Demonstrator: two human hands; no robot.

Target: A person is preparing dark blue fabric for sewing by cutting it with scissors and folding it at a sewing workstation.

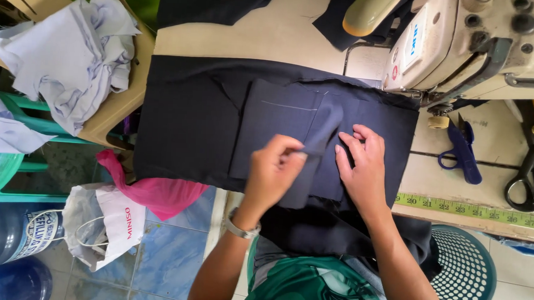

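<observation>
1. Pinching a narrow dark fabric strip (pixel 321 134) between thumb & fingers, the left hand (pixel 273 171) is closed on the strip's lower end; a metal wristwatch (pixel 239 228) sits on that wrist.
2. Right hand (pixel 362 166) lies flat, fingers together, pressing on the navy garment panel (pixel 208 123) just right of the strip; it clamps nothing.
3. Strip runs up & away from the left hand over a pocket piece (pixel 277 129) w/ a pale chalk line across its top. Panel is spread over the table, its near edge hanging toward the person's lap.
4. Up & right of the right hand: cream sewing machine (pixel 475 45), its head just past the panel's far right corner, close to the cloth there.
5. Right of the right hand, on the bare table: blue thread snips (pixel 462 152), then black scissors (pixel 533 173) farther out. A yellow-green tape measure (pixel 474 210) lies along the table edge, below them.
6. Below-right of the right forearm: teal perforated basket (pixel 466 272) on the floor.
7. Far left of the left hand: heap of pale lilac cloth (pixel 73 51) on a side table.
8. Below-left of the left hand: pink cloth (pixel 157 193), a white paper bag (pixel 117 221) w/ red lettering down its side, & a blue water jug (pixel 5 234) w/ a white label, all low by the floor.
</observation>
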